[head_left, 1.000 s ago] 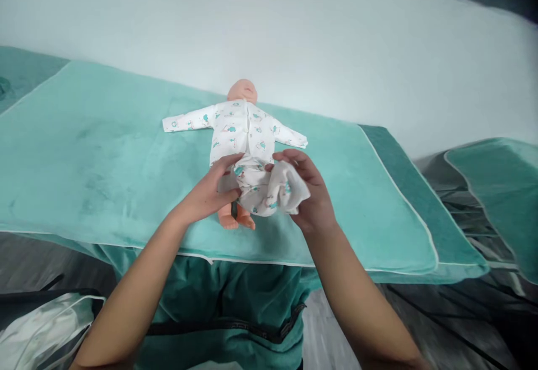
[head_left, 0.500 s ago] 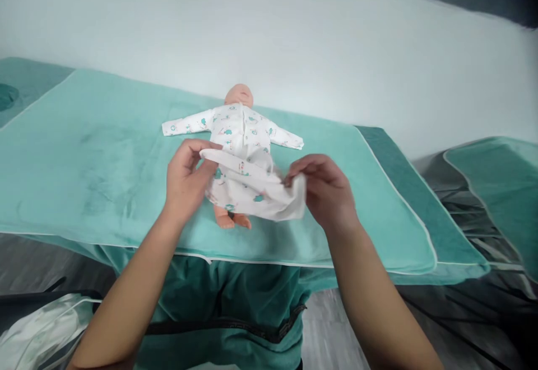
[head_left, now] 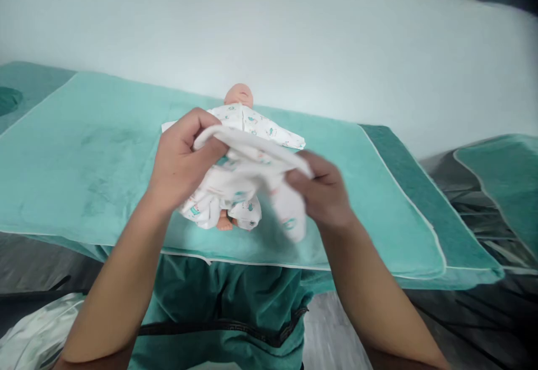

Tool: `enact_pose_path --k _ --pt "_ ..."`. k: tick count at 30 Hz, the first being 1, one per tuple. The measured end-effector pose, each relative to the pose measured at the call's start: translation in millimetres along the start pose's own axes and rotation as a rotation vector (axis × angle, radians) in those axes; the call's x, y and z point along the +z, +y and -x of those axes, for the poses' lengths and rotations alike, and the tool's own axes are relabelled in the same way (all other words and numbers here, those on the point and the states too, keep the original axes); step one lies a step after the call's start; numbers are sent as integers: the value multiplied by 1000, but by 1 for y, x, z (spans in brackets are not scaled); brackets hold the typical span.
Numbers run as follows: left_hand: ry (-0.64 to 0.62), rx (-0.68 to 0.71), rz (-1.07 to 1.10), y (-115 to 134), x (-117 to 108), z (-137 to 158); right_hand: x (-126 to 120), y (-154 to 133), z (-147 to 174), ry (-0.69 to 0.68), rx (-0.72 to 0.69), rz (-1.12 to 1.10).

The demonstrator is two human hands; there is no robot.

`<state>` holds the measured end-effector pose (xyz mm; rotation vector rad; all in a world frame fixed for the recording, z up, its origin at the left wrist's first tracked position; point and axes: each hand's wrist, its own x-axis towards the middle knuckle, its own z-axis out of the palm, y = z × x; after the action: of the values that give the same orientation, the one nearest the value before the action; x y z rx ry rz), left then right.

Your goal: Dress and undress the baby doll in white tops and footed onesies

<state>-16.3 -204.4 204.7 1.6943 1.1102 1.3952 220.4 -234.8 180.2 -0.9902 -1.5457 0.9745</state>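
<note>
A baby doll (head_left: pixel 239 95) lies on its back on the bed, dressed in a white printed long-sleeved top (head_left: pixel 263 123). Above its lower body I hold up white printed baby pants (head_left: pixel 239 182) by the stretched waist edge. My left hand (head_left: pixel 180 160) pinches one end of that edge between thumb and fingers. At the other end, my right hand (head_left: pixel 323 188), slightly blurred, is closed on the cloth. The pants' fabric hangs down between my hands and covers the doll's belly and legs. One bare foot (head_left: pixel 225 222) shows below the cloth.
A mint green cover (head_left: pixel 96 162) with white piping spreads over the bed, against a white wall (head_left: pixel 269 33). White printed cloth (head_left: pixel 40 336) lies at the lower left. Another green-covered surface (head_left: pixel 500 185) stands at the right, with dark metal legs nearby.
Both hands have kept hold of the pants. The left has lifted its end upward, the waist edge is raised and stretched, and the legs have dropped loose below.
</note>
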Motion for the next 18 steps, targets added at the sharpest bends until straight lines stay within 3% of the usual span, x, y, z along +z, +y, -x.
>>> enact_pose_path --k 2,3,5,7,10,11,13,15,18 --pt "-195 -144 31 -13 -9 -3 -11 5 -8 277 -12 -28" --pt "-289 -214 74 -21 -11 -4 -15 9 -13 351 -8 -21" --pt "-398 -316 214 -39 -9 -6 -18 19 -21 361 13 33" --pt "-340 -355 381 -55 -1 -7 -12 32 -21 368 4 122" --pt "-169 -321 529 -70 10 -9 11 49 2 457 -121 305" --pt "-137 -289 543 -73 14 -9 21 54 14 410 -173 352" --pt "-122 -220 540 -73 20 -7 43 62 37 174 -226 422" --pt "-133 -171 529 -70 25 -5 63 68 52 13 -186 470" --pt "-216 -160 523 -65 29 1 81 75 53 64 47 417"
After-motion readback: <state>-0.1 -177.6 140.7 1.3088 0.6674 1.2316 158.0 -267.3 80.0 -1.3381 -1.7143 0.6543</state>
